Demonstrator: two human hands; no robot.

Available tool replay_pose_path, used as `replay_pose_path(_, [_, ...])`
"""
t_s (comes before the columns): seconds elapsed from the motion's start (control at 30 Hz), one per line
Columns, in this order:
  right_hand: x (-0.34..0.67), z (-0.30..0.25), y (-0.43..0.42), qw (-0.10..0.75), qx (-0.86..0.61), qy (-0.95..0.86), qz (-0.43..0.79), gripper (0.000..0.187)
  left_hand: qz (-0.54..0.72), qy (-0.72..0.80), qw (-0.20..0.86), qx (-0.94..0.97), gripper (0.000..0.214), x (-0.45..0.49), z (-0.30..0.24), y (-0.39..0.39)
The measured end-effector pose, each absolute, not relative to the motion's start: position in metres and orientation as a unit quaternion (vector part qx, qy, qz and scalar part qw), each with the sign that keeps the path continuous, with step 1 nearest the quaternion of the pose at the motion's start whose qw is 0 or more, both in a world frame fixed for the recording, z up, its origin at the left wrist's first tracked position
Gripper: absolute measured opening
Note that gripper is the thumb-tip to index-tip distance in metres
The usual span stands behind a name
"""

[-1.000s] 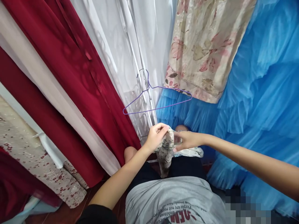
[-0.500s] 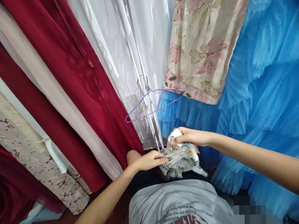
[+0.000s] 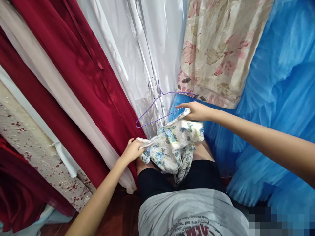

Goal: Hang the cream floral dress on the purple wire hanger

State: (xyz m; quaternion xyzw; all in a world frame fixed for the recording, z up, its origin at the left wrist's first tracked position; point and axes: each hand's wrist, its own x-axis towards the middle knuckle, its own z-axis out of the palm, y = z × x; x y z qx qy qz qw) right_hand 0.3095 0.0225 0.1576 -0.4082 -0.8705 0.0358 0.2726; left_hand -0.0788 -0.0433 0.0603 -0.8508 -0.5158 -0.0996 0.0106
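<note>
A small white garment with blue and yellow flowers (image 3: 169,144) is stretched between my hands over my lap. My left hand (image 3: 133,150) is closed on one end of its upper edge. My right hand (image 3: 197,110) pinches the other end, higher up and to the right, with the index finger extended. The lower part of the cloth hangs in loose folds above my dark shorts. What kind of garment it is, I cannot make out. Just beyond the cloth, a purple wire hanger (image 3: 154,101) hangs in front of white fabric, partly behind my right hand.
Long red (image 3: 98,78) and white curtain-like cloths (image 3: 118,39) hang ahead and to the left. A beige floral cloth (image 3: 216,55) hangs at upper right beside ruffled blue tulle (image 3: 278,108). At lower left, dark reddish floor (image 3: 118,213) shows.
My hands have moved apart and forward, the left to the left and the right upward. The bunched flowered garment is now spread out between them.
</note>
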Motion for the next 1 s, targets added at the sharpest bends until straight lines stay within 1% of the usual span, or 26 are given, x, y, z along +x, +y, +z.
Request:
replay_pose_path(0.03, [0.307, 0.153, 0.036, 0.277, -0.415, -0.866, 0.025, 0.064, -0.120, -0.526, 0.036, -0.841, 0.024, -0.086, 0.065, -0.040])
replay_pose_path(0.1, [0.302, 0.144, 0.058, 0.258, -0.439, -0.860, 0.024, 0.062, -0.151, -0.538, 0.103, -0.823, 0.024, -0.096, 0.077, -0.034])
replay_pose_path(0.17, [0.295, 0.135, 0.070, 0.221, -0.466, -0.856, 0.023, 0.053, -0.167, -0.541, 0.160, -0.809, 0.024, -0.101, 0.091, -0.029])
replay_pose_path(0.27, [0.289, 0.128, 0.064, 0.193, -0.481, -0.855, -0.010, 0.035, -0.190, -0.535, 0.199, -0.799, 0.026, -0.101, 0.111, -0.024])
replay_pose_path(0.33, [0.287, 0.127, 0.049, 0.190, -0.478, -0.857, -0.039, 0.032, -0.224, -0.520, 0.196, -0.801, 0.028, -0.098, 0.124, -0.021])
replay_pose_path(0.4, [0.285, 0.128, 0.033, 0.189, -0.469, -0.861, -0.053, 0.031, -0.271, -0.492, 0.171, -0.810, 0.030, -0.089, 0.137, -0.016])
replay_pose_path(0.47, [0.282, 0.129, 0.017, 0.191, -0.459, -0.866, -0.053, 0.030, -0.311, -0.447, 0.121, -0.830, 0.029, -0.076, 0.150, -0.010])
replay_pose_path(0.57, [0.278, 0.131, -0.001, 0.190, -0.449, -0.872, -0.051, 0.026, -0.365, -0.410, 0.053, -0.834, 0.020, -0.050, 0.165, 0.001])
replay_pose_path(0.63, [0.283, 0.132, -0.006, 0.214, -0.456, -0.862, -0.053, 0.032, -0.410, -0.430, 0.043, -0.803, 0.014, -0.035, 0.169, 0.007])
replay_pose_path(0.67, [0.288, 0.134, -0.007, 0.246, -0.469, -0.846, -0.057, 0.040, -0.432, -0.441, 0.044, -0.785, 0.013, -0.029, 0.170, 0.009])
replay_pose_path(0.73, [0.306, 0.139, -0.004, 0.342, -0.509, -0.787, -0.071, 0.061, -0.464, -0.452, 0.040, -0.761, 0.016, -0.024, 0.170, 0.011])
replay_pose_path(0.77, [0.318, 0.143, 0.001, 0.389, -0.528, -0.751, -0.075, 0.066, -0.475, -0.452, 0.024, -0.755, 0.019, -0.024, 0.170, 0.011])
replay_pose_path(0.8, [0.330, 0.148, 0.006, 0.422, -0.541, -0.724, -0.069, 0.064, -0.479, -0.450, -0.008, -0.753, 0.022, -0.026, 0.171, 0.011])
replay_pose_path(0.87, [0.356, 0.162, 0.017, 0.439, -0.540, -0.718, -0.008, 0.044, -0.466, -0.450, -0.128, -0.751, 0.028, -0.035, 0.176, 0.012])
replay_pose_path(0.9, [0.367, 0.169, 0.022, 0.431, -0.527, -0.731, 0.051, 0.033, -0.449, -0.449, -0.210, -0.743, 0.030, -0.041, 0.180, 0.012])
replay_pose_path(0.93, [0.378, 0.177, 0.026, 0.416, -0.508, -0.744, 0.126, 0.026, -0.433, -0.447, -0.293, -0.726, 0.031, -0.049, 0.183, 0.013])
replay_pose_path(1.0, [0.394, 0.190, 0.029, 0.381, -0.476, -0.736, 0.294, 0.023, -0.438, -0.430, -0.425, -0.665, 0.030, -0.067, 0.188, 0.015])
